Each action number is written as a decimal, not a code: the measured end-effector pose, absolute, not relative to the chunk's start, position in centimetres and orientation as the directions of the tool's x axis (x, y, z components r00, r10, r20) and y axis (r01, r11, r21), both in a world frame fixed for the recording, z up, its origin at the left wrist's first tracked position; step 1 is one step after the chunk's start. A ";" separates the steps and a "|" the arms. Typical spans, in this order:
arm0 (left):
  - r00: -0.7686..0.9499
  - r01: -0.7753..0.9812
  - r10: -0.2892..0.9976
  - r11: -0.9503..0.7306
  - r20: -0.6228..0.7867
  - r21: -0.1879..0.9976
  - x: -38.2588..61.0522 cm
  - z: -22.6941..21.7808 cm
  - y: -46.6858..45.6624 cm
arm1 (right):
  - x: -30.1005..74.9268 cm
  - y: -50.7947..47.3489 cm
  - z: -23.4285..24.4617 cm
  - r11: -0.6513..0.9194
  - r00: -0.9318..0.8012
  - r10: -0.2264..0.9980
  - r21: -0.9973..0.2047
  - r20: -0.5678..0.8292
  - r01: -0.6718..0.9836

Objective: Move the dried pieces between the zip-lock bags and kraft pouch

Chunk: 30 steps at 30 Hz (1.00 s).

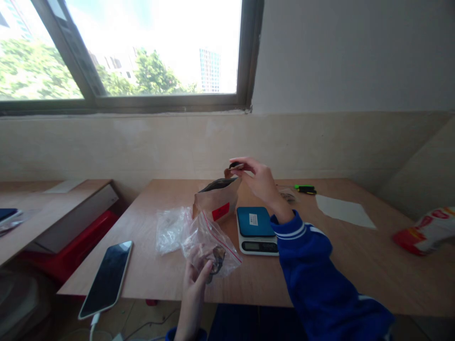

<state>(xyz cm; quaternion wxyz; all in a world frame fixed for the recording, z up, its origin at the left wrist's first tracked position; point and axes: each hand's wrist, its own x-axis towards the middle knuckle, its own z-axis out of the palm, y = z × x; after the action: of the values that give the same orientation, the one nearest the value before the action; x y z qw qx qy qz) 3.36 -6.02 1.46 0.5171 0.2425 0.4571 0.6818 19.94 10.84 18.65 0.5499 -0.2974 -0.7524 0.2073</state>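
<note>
The zip bag [199,239] is clear, thin plastic, glossy and creased; the dark pieces [218,258] inside look wrinkled. The pouch [204,201] looks like matt brown paper. The scale [245,245] has a smooth white plastic-looking body under a matt blue plate [261,217]. The tabletop [330,265] is wood-grained with a dull sheen, the phone [108,272] glossy and glass-fronted, the sheet [343,210] matt white paper, the sleeve [309,265] soft blue cloth.

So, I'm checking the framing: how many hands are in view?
2: the left hand holds a zip bag; the right hand pinches a brown piece at the mouth of the kraft paper pouch.
</note>
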 end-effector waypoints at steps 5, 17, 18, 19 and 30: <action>-0.334 -0.499 0.934 -0.063 -0.125 0.864 3.5 2.3 -6.2 | 19.5 12.3 16.3 0.782 -0.473 0.621 -0.529 0.625 0.328; -0.317 -0.500 0.939 -0.045 -0.135 0.865 3.3 1.7 -6.1 | 19.5 11.4 15.2 0.835 -0.534 0.541 -0.337 0.650 0.435; -0.322 -0.498 0.937 -0.046 -0.135 0.866 3.3 1.6 -6.1 | 19.5 10.8 15.3 0.832 -0.508 0.545 -0.356 0.667 0.426; -0.325 -0.497 0.936 -0.047 -0.136 0.867 3.2 1.5 -6.1 | 19.4 10.1 15.4 0.823 -0.469 0.561 -0.401 0.682 0.402; -0.309 -0.300 0.947 -0.181 0.085 0.937 3.2 1.2 -6.3 | 19.8 3.5 13.5 0.408 -0.742 0.667 -0.867 0.070 0.285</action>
<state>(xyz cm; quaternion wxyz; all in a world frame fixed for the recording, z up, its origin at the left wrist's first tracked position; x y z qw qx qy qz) 3.24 -6.26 1.18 0.4610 0.3650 0.4435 0.6764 19.80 3.53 13.51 0.2081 -0.2926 -0.8130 0.4584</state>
